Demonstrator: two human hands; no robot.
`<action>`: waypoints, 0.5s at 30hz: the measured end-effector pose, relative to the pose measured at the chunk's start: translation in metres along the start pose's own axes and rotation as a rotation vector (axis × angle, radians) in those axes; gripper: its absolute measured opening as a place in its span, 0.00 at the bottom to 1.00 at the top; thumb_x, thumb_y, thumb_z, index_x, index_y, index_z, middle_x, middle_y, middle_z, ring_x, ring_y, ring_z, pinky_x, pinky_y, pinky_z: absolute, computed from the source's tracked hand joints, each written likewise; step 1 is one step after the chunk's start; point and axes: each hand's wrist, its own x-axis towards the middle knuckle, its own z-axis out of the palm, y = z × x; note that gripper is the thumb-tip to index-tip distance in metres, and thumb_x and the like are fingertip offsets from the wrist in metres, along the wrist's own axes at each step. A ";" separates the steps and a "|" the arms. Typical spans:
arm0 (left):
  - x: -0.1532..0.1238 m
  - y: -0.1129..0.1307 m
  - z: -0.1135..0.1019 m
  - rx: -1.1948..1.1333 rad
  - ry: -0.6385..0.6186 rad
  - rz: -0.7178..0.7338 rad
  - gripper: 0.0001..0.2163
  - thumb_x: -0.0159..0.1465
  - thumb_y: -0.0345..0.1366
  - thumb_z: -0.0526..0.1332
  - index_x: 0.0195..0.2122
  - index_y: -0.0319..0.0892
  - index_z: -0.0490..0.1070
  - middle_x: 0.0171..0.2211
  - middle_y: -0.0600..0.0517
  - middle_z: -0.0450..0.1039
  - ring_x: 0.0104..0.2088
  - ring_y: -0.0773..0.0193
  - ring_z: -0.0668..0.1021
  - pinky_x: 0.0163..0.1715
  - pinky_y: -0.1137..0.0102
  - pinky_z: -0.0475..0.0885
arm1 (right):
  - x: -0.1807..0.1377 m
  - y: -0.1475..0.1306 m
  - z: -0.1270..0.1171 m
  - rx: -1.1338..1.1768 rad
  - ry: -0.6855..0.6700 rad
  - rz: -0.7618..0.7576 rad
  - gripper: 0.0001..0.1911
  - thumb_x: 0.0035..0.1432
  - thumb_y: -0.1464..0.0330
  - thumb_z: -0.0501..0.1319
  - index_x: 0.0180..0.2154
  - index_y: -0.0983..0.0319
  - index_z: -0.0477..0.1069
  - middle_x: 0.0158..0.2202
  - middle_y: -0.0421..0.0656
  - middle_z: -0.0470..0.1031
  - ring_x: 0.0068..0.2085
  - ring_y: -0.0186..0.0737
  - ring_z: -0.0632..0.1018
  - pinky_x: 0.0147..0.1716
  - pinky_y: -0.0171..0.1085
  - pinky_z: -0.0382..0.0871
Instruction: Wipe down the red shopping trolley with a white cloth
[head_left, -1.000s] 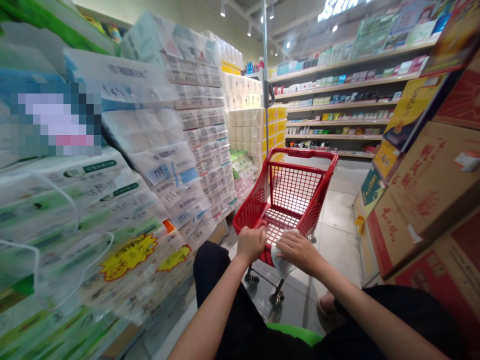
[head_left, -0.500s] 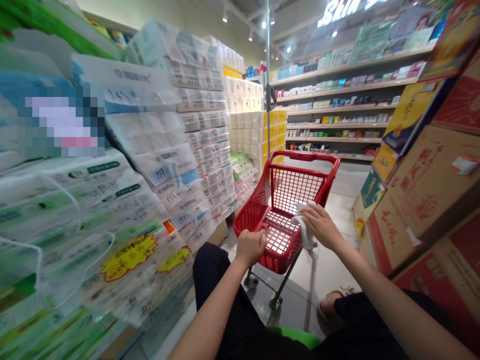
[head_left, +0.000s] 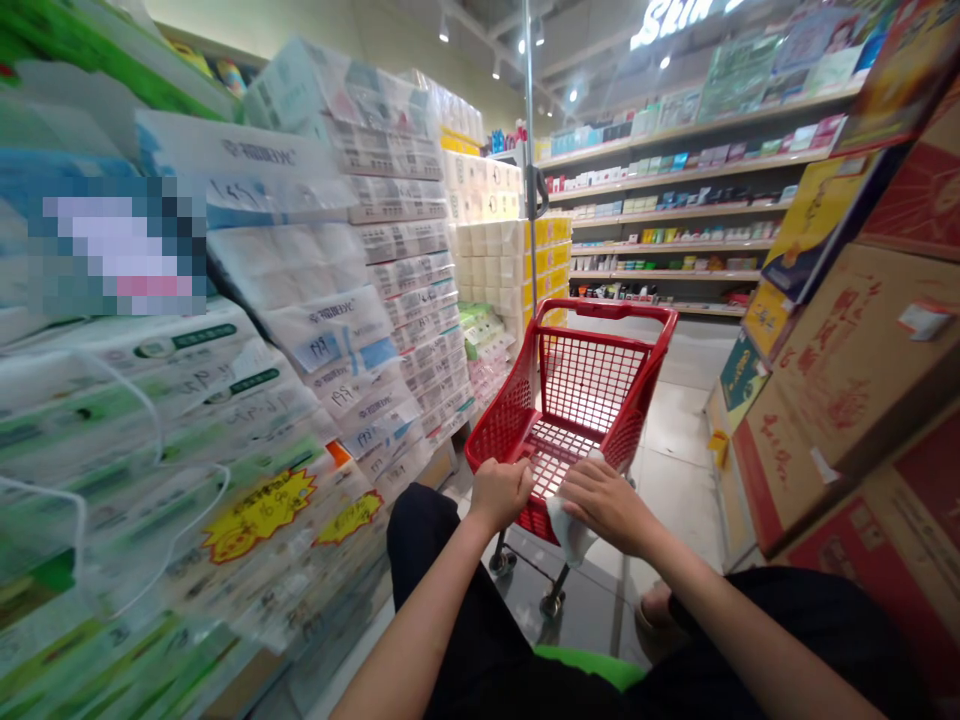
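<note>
A red plastic shopping cart (head_left: 592, 375) with grid walls stands in front of my knees, on a metal frame with casters. My left hand (head_left: 501, 494) is closed around the cart's near rim at its left side. With my right hand (head_left: 604, 500) I press a white cloth (head_left: 574, 535) on the near edge of the basket, right of my left hand. Part of the cloth hangs below my fingers, and the rest is hidden under them. The floor shows through the grid of the cart's bottom.
Tall stacks of wrapped tissue packs (head_left: 397, 230) rise on the left. Cardboard boxes (head_left: 840, 370) are piled on the right. Behind the cart are a glass door's handle (head_left: 538, 192) and shelves (head_left: 667, 215) of small goods. A green seat edge (head_left: 589, 664) shows beneath me.
My right hand has moved with the cloth from the cart's right rim to its near edge, left and toward me. My left hand has stayed on the rim.
</note>
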 end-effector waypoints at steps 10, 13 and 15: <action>-0.002 0.009 -0.003 -0.002 -0.008 -0.059 0.15 0.68 0.36 0.46 0.39 0.43 0.72 0.26 0.50 0.76 0.26 0.63 0.74 0.32 0.66 0.58 | -0.001 0.084 -0.003 -0.097 0.135 0.292 0.19 0.69 0.62 0.42 0.49 0.56 0.68 0.51 0.42 0.71 0.62 0.43 0.61 0.63 0.52 0.50; -0.001 0.013 -0.004 0.010 -0.013 -0.072 0.15 0.69 0.36 0.45 0.41 0.42 0.71 0.26 0.49 0.76 0.26 0.62 0.74 0.33 0.66 0.58 | 0.000 0.057 0.005 -0.083 0.174 0.291 0.19 0.69 0.64 0.41 0.48 0.58 0.68 0.51 0.44 0.70 0.64 0.45 0.57 0.63 0.53 0.51; 0.000 0.015 -0.002 0.009 -0.005 -0.079 0.14 0.69 0.36 0.45 0.43 0.42 0.70 0.26 0.50 0.76 0.26 0.62 0.75 0.33 0.66 0.58 | -0.002 0.034 0.007 -0.075 0.192 0.291 0.18 0.68 0.65 0.42 0.48 0.58 0.68 0.50 0.44 0.70 0.64 0.45 0.56 0.63 0.52 0.50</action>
